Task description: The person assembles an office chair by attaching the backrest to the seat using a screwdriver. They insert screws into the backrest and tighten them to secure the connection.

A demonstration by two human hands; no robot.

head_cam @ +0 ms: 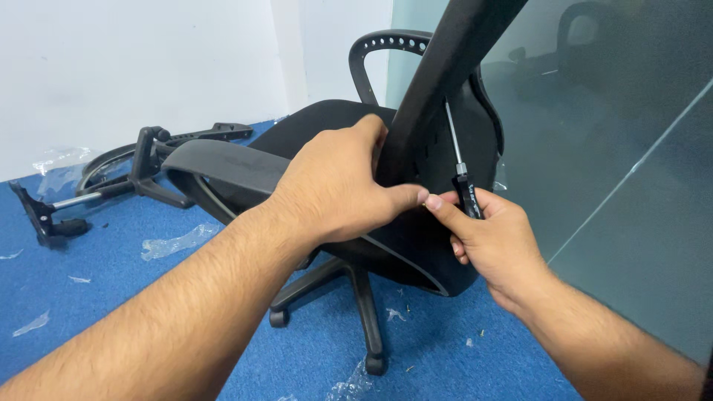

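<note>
At far left, on the blue carpet (111, 297), lies a loose black chair frame part (141, 174) with a metal rod, with scraps of clear plastic wrap (178, 241) just beside it. Next comes the grey armrest (223, 163) of a black office chair (327, 122), whose seat faces up and whose wheeled star base (356, 297) stands on the carpet below. The left hand (334, 189) reaches across the armrest and grips the black backrest bar (438, 82) where it meets the seat; its fingers are wrapped around the bar and the thumb points toward the other hand. Whether a small fastener sits at the thumb tip cannot be told. Just right of it, touching at the fingertips, the right hand (494, 241) holds a screwdriver (460, 163) with a black handle and a bare metal shaft, fingers closed around the handle. The shaft runs upward along the right side of the bar, its tip near the bar's underside. Behind the bar the second, perforated armrest (390, 43) rises. At far right stands a frosted glass partition (624, 163).
</note>
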